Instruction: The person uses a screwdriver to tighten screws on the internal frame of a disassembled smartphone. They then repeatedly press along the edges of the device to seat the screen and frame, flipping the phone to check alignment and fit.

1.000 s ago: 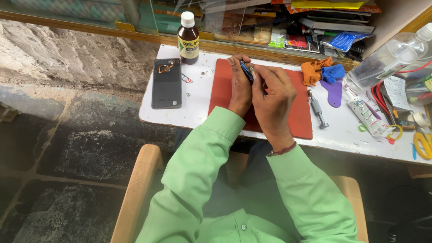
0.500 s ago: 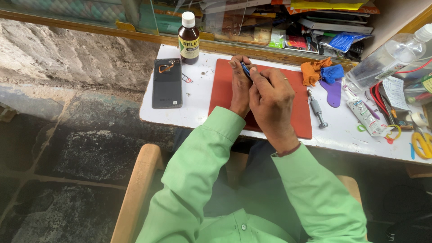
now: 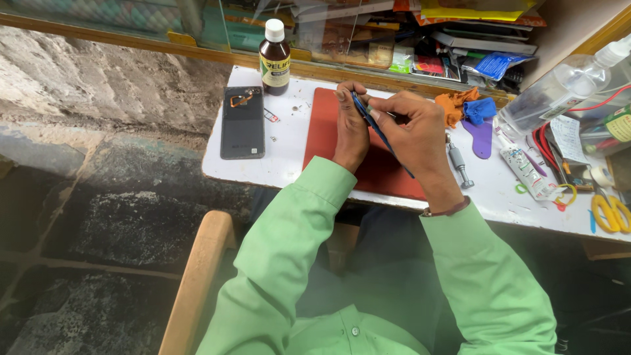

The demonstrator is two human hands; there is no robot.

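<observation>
A thin dark phone piece with a blue edge [image 3: 384, 141] is held edge-on above a red mat [image 3: 322, 131]. My left hand [image 3: 350, 131] grips it from the left, thumb and fingers around its upper end. On the right side my right hand [image 3: 417, 135] has its fingertips pinched on the upper edge. The piece's lower end runs under my right palm toward the wrist. Whether the right fingers also hold a small tool is hidden.
On the white table [image 3: 289, 158] lie a dark phone body [image 3: 242, 122], a brown bottle [image 3: 274, 49], orange [image 3: 453, 104] and blue [image 3: 480, 108] cloths, a purple pry tool [image 3: 482, 138], a screwdriver [image 3: 458, 162], a tube [image 3: 526, 172] and yellow scissors [image 3: 611, 213]. A wooden chair arm [image 3: 197, 276] is at lower left.
Both hands stay on the thin piece over the red mat. The right hand's fingers have shifted slightly along its upper edge.
</observation>
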